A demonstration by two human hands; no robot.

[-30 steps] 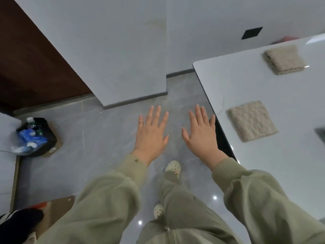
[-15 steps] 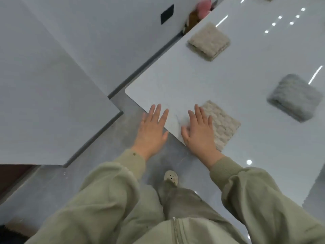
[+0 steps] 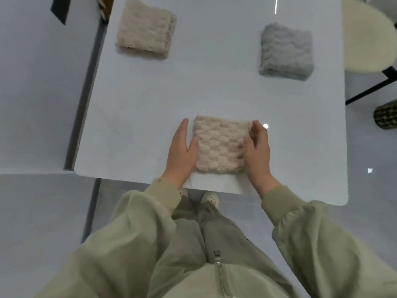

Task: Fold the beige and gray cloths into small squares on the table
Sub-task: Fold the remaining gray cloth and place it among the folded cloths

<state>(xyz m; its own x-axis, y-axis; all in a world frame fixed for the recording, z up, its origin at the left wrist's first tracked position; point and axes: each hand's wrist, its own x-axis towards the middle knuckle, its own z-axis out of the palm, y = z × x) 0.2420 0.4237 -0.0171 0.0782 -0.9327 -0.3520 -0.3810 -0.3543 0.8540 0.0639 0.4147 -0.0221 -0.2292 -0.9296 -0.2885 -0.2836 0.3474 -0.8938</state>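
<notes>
A folded beige cloth [image 3: 219, 145] lies as a small square near the front edge of the white table [image 3: 214, 91]. My left hand [image 3: 181, 151] lies flat on the table along the cloth's left side, fingers straight, thumb touching the cloth's edge. My right hand [image 3: 257, 153] is at the cloth's right side, its fingers curled round that edge and its thumb on top of the cloth. A second folded beige cloth [image 3: 146, 29] sits at the far left of the table. A folded gray cloth [image 3: 286, 52] sits at the far right.
A cream round chair [image 3: 369, 39] with black legs stands beyond the table's right edge, and a dark patterned object [image 3: 385, 117] is below it. A pale wall [image 3: 38, 93] runs close along the table's left side. My legs and shoes are under the front edge.
My view swung from the floor onto the table. Both hands moved from open air onto the near beige cloth, one at each side, and the right fingers curled round its edge.
</notes>
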